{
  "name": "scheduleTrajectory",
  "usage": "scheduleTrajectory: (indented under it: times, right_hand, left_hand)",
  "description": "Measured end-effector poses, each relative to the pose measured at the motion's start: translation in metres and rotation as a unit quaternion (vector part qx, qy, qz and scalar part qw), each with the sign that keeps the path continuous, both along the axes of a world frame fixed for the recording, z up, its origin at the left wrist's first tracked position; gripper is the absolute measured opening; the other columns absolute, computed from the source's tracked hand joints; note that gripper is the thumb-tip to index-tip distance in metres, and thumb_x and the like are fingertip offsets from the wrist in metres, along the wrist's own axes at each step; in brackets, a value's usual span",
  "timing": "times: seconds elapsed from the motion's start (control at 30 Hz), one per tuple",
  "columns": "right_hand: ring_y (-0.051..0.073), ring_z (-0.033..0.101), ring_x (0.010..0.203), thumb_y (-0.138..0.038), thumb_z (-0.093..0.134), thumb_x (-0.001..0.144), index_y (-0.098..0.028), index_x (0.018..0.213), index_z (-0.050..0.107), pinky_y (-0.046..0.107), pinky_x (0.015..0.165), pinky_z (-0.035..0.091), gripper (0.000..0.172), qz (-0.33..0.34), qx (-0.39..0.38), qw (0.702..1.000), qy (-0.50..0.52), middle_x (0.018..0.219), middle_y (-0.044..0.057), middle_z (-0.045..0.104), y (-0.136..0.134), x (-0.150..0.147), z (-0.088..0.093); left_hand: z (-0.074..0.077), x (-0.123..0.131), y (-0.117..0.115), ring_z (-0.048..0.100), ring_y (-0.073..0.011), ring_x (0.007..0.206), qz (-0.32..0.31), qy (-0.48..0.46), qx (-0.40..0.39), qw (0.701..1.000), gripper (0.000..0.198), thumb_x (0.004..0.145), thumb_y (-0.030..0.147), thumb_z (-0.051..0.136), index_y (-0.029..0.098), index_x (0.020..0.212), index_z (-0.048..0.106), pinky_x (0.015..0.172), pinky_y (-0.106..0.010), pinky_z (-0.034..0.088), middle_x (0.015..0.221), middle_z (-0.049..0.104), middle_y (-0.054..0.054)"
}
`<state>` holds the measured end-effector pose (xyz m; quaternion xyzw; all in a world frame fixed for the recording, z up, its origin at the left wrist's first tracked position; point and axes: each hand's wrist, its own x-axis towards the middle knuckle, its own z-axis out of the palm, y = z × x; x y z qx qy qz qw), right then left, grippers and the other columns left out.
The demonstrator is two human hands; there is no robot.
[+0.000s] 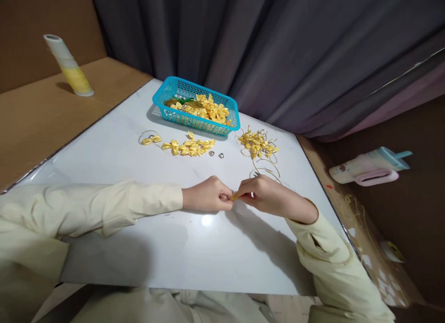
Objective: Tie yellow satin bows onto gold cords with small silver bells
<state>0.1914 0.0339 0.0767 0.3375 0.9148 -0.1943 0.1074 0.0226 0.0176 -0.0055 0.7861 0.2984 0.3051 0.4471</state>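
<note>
My left hand (pixel 207 194) is closed, its thumb and fingers pinching a small yellow ribbon bow (pixel 234 197), mostly hidden by the fingertips. From the other side my right hand (pixel 269 198) pinches the same bow. A thin gold cord (pixel 266 161) loops on the table beyond my right hand; whether it joins the bow is unclear. Farther off lie a row of loose yellow bows (pixel 191 147), two small silvery bells or beads (pixel 216 154), a single bow with a cord loop (pixel 151 139), and a heap of corded bows (pixel 257 143).
A blue plastic basket (pixel 196 85) at the back holds many yellow bows and a green-and-gold bundle. On the left ledge stands a yellow-and-white roll (pixel 71 68). A tumbler with a straw (pixel 370 165) and a tape roll (pixel 392 251) are at the right.
</note>
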Motion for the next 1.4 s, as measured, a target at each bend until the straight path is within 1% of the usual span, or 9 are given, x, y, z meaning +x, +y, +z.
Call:
scheduleTrajectory:
  times: [0.27,0.53,0.73,0.87,0.97,1.07,1.17,1.27,1.4]
  right_hand:
    - [0.01,0.06,0.06,0.0,0.049,0.072,-0.016,0.081,0.072,0.019,0.055,0.038,0.029,0.037,-0.03,0.999,-0.008,0.078,0.004,0.071,0.007,-0.002,0.0]
    - [0.009,0.057,0.051,-0.008,0.054,0.072,-0.017,0.078,0.072,0.019,0.052,0.039,0.021,-0.025,-0.06,0.996,0.055,0.067,0.001,0.07,0.012,0.002,-0.002]
    - [0.01,0.058,0.056,-0.008,0.053,0.071,-0.016,0.077,0.072,0.019,0.054,0.041,0.021,-0.123,-0.007,0.985,0.123,0.067,0.002,0.069,-0.004,0.005,-0.012]
    - [0.011,0.058,0.057,-0.01,0.053,0.071,-0.015,0.073,0.07,0.021,0.054,0.042,0.018,-0.218,0.047,0.956,0.19,0.068,0.003,0.068,-0.022,0.001,-0.023]
    - [0.012,0.058,0.055,-0.014,0.054,0.073,-0.014,0.074,0.07,0.022,0.053,0.043,0.016,-0.306,0.026,0.921,0.239,0.069,0.004,0.069,-0.029,0.0,-0.032]
    - [0.012,0.057,0.054,-0.018,0.054,0.075,-0.015,0.073,0.069,0.023,0.052,0.044,0.016,-0.329,0.011,0.904,0.272,0.068,0.004,0.068,-0.031,-0.001,-0.038]
    - [0.012,0.057,0.056,-0.017,0.053,0.077,-0.015,0.075,0.069,0.022,0.053,0.043,0.016,-0.297,0.064,0.909,0.285,0.07,0.004,0.067,-0.034,-0.003,-0.043]
    - [0.011,0.055,0.055,-0.015,0.05,0.08,-0.015,0.078,0.067,0.02,0.053,0.041,0.018,-0.246,0.174,0.916,0.264,0.072,0.005,0.066,-0.041,-0.006,-0.049]
    - [0.012,0.057,0.06,-0.017,0.043,0.087,-0.014,0.078,0.065,0.022,0.053,0.038,0.024,-0.182,0.328,0.907,0.19,0.074,0.008,0.064,-0.05,-0.009,-0.058]
  left_hand:
    - [0.001,0.0,-0.002,0.021,-0.0058,0.046,0.001,0.001,0.034,0.999,0.027,0.064,0.017,0.046,0.016,0.046,0.027,0.044,-0.019,0.022,0.044,0.022,0.007]
    - [0.005,-0.001,-0.003,0.021,-0.0062,0.045,0.016,0.0,0.038,0.999,0.027,0.068,0.018,0.045,0.016,0.046,0.029,0.043,-0.019,0.022,0.044,0.023,0.007]
    - [0.004,-0.001,-0.004,0.021,-0.0063,0.047,0.049,-0.011,0.046,0.998,0.028,0.07,0.016,0.046,0.016,0.047,0.03,0.045,-0.018,0.024,0.045,0.023,0.007]
    - [0.001,-0.001,-0.005,0.023,-0.0061,0.048,0.084,-0.015,0.041,0.996,0.029,0.071,0.018,0.048,0.016,0.047,0.03,0.046,-0.017,0.025,0.046,0.025,0.007]
    - [0.0,-0.002,-0.005,0.022,-0.0061,0.048,0.096,-0.019,0.04,0.994,0.03,0.072,0.018,0.048,0.016,0.048,0.029,0.046,-0.017,0.024,0.046,0.023,0.007]
    - [-0.001,-0.002,-0.004,0.02,-0.0063,0.048,0.1,-0.019,0.041,0.994,0.031,0.072,0.018,0.049,0.016,0.048,0.029,0.045,-0.018,0.023,0.046,0.02,0.007]
    - [-0.002,-0.003,-0.003,0.02,-0.0063,0.048,0.109,-0.015,0.045,0.993,0.03,0.072,0.018,0.049,0.016,0.048,0.031,0.045,-0.018,0.022,0.046,0.02,0.007]
    - [-0.002,-0.003,-0.003,0.021,-0.0061,0.047,0.116,-0.008,0.043,0.992,0.03,0.072,0.019,0.048,0.016,0.048,0.031,0.045,-0.018,0.022,0.046,0.021,0.007]
    - [-0.002,-0.003,-0.003,0.022,-0.0061,0.047,0.122,0.0,0.047,0.991,0.032,0.073,0.021,0.048,0.016,0.047,0.03,0.045,-0.018,0.023,0.046,0.023,0.007]
